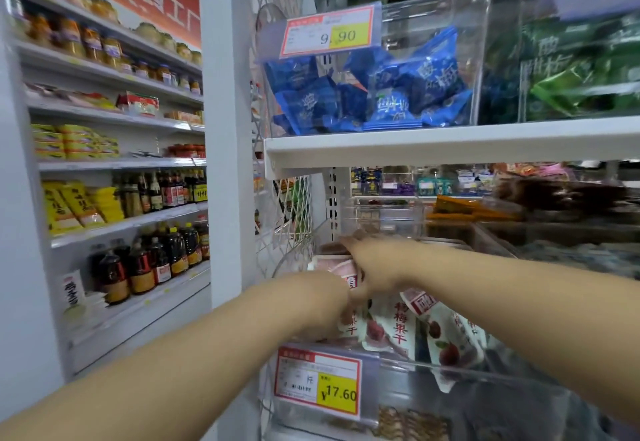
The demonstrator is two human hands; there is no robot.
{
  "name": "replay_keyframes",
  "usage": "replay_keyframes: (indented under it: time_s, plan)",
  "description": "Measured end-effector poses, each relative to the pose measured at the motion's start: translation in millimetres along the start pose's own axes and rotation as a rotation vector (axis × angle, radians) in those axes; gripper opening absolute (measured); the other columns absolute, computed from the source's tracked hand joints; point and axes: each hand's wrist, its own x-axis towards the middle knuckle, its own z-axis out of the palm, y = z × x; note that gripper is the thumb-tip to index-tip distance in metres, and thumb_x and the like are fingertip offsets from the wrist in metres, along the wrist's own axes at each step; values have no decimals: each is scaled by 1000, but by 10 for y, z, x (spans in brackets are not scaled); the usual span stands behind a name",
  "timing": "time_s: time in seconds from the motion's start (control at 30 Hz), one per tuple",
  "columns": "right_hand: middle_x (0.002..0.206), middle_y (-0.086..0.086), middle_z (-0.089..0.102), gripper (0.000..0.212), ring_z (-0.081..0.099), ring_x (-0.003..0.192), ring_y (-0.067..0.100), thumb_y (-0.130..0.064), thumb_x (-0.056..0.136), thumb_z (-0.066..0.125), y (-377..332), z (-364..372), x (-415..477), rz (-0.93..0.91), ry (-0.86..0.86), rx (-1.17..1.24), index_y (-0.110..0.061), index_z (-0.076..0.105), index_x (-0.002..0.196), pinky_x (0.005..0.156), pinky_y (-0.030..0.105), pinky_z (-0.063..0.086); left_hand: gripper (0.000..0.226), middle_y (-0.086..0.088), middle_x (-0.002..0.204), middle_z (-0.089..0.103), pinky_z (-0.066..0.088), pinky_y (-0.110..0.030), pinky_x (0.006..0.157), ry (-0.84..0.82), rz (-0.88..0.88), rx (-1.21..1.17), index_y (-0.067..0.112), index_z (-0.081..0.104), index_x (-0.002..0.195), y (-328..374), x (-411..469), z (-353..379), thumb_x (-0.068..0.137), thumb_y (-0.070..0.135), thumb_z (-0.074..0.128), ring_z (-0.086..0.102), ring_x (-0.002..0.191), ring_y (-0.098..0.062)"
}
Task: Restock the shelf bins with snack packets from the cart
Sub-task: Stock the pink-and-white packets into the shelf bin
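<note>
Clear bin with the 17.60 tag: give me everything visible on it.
The clear bin looks like transparent plastic, open-topped, under the white shelf board. A red-bordered price tag with a yellow 17.60 panel sits on its front wall. White snack packets with red fruit prints lie inside. The left hand and right hand reach in among them; their grips are blurred.

Shelf board [450, 143] low overhead, packets [398, 330] crowding bin [502, 376]
</note>
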Motion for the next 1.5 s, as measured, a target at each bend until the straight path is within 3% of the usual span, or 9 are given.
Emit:
replay_keyframes:
  time_s: [0.13, 0.27, 0.4, 0.57, 0.83, 1.0, 1.17, 1.33, 1.5]
  plan:
    - [159, 2, 35, 113, 43, 139, 25, -63, 74, 75, 171, -238, -343, 15, -121, 110, -25, 10, 159, 116, 41, 36, 53, 4, 152, 47, 39, -34, 101, -193, 71, 28, 30, 42, 152, 22, 76, -120, 101, 25, 56, 46, 136, -23]
    - [155, -7, 38, 104, 44, 137, 21, -53, 67, 86, 374, -304, -615, 38, -241, 103, -31, 31, 152, 114, 42, 38, 60, 4, 159, 37, 37, -44, 111, -242, 85, 67, 32, 31, 156, 60, 178, 7, 102, 20, 54, 37, 144, -26]
    - [140, -7, 54, 84, 55, 118, 17, -38, 73, 86, 402, -158, -697, 24, -211, -5, -27, 41, 144, 93, 28, 44, 60, 1, 159, 37, 40, -46, 109, -265, 63, 99, 33, 27, 157, 66, 277, 83, 103, 18, 49, 41, 140, -30]
    - [132, -2, 60, 73, 59, 112, 23, -51, 81, 76, 342, -135, -665, 63, -172, -112, -23, 47, 142, 94, 40, 52, 60, -2, 157, 39, 41, -46, 108, -307, 27, 178, 30, 27, 157, 137, 356, 20, 102, 24, 50, 42, 138, -30]
    - [80, 0, 55, 14, 56, 75, 22, -22, 94, 63, 473, -149, -710, 177, -100, -242, -11, 58, 88, 69, 33, 53, 71, -16, 147, 42, 51, -46, 99, -183, -49, 194, 38, 16, 158, 175, 357, 114, 101, 16, 51, 49, 130, -36]
    - [125, 4, 60, 64, 60, 111, 25, -43, 81, 80, 443, -176, -696, 255, -325, -142, -10, 55, 129, 89, 32, 52, 49, -4, 133, 61, 49, -38, 93, -126, -20, -121, 18, 54, 140, 144, 350, 52, 99, 45, 54, 59, 118, -26]
    - [145, 0, 49, 100, 51, 128, 26, -59, 69, 83, 429, -195, -682, 261, -430, -108, -19, 39, 150, 106, 38, 45, 63, -10, 106, 70, 50, -33, 80, -91, -90, -257, 11, 72, 113, 179, 460, 99, 87, 67, 58, 67, 103, -26]
    - [131, -1, 60, 89, 59, 114, 25, -66, 64, 82, 326, -60, -655, 178, -605, -163, -22, 55, 137, 98, 39, 51, 41, -5, 85, 64, 45, -31, 68, 66, -49, -278, 16, 56, 70, 207, 538, 185, 93, 49, 63, 59, 79, -24]
    - [125, 3, 65, 80, 63, 111, 27, -64, 67, 82, 293, -5, -685, 150, -746, -117, -21, 58, 129, 96, 39, 52, 20, 3, 91, 66, 46, -29, 71, 75, 15, -404, 23, 63, 83, 88, 546, 249, 94, 39, 65, 60, 86, -20]
